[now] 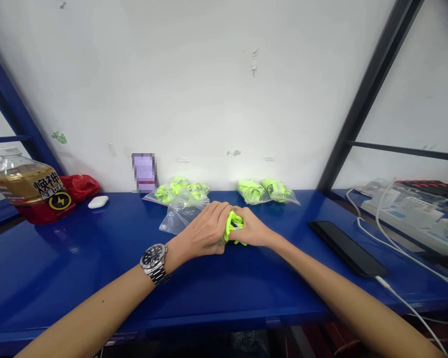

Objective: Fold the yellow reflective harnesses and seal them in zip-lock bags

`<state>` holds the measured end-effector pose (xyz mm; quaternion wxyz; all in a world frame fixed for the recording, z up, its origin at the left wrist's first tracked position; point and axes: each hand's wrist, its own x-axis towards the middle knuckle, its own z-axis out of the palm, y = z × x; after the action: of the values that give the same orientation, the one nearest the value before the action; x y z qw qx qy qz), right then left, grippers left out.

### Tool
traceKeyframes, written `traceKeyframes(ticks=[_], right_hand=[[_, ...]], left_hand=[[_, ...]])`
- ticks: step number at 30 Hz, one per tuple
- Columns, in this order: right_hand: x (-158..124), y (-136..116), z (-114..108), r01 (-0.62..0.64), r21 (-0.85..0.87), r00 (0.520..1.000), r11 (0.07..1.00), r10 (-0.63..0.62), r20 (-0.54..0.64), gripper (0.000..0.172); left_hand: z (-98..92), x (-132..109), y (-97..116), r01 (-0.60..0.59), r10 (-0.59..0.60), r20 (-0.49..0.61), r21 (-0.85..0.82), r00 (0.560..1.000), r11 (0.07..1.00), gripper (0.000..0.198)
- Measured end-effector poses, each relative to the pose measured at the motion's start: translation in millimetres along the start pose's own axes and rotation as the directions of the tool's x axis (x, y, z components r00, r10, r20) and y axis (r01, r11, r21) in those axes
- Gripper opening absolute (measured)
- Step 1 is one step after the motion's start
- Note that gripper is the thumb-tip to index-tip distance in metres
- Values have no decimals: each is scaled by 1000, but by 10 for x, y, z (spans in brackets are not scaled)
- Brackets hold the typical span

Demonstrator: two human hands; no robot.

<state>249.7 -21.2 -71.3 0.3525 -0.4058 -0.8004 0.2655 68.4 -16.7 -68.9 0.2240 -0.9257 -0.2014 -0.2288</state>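
Observation:
Near the middle of the blue table, my left hand [207, 229] and my right hand [252, 227] are closed together around a bunched neon-yellow reflective vest [232, 223]. Only a small part of the yellow fabric with a grey strip shows between them; the rest is hidden by my fingers. A watch with a metal band is on my left wrist. Just behind my left hand lies a clear plastic zip bag [177, 213], which looks flat. Bagged neon-yellow bundles [179, 185] rest behind it, and two more bagged bundles [251, 190] are by the wall to the right.
A large drink bottle [33, 184], a red plastic bag [80, 187] and a white earbud case [98, 202] stand at the left. A blurred purple item [145, 172] leans on the wall. At right lie a black phone [347, 247] on a white cable and power strips [410, 216].

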Motion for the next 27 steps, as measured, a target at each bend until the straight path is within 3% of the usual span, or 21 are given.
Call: traceKeyframes(ticks=[3,7,10,15,19,24,27], right_hand=[[0,33,94,-84,-44,996,996,84,-7,19],[16,-13,203,-169,-196,973,966,132,-188,15],[39,-21,195,-166,-172,970,971,129,-208,12],[52,40,80,-75,271,993,960,96,-66,14],[32,6,-23,-172,419,985,892,159,65,18],[-23,-61,-239,-428,529,889,733,236,392,37],[-56,-46,-320,-464,535,855,706,200,478,40]], left_hand=[[-22,18,53,-3,2,26,28,1000,1000,67],[-36,41,77,-17,16,87,14,996,1000,69],[-60,46,37,-36,37,68,-7,997,999,79],[-152,47,-66,25,-26,32,30,999,999,100],[-137,40,-111,71,-72,76,8,995,997,84],[-80,22,-128,89,-87,57,-26,995,996,72],[-75,7,-116,83,-80,39,-53,996,995,73]])
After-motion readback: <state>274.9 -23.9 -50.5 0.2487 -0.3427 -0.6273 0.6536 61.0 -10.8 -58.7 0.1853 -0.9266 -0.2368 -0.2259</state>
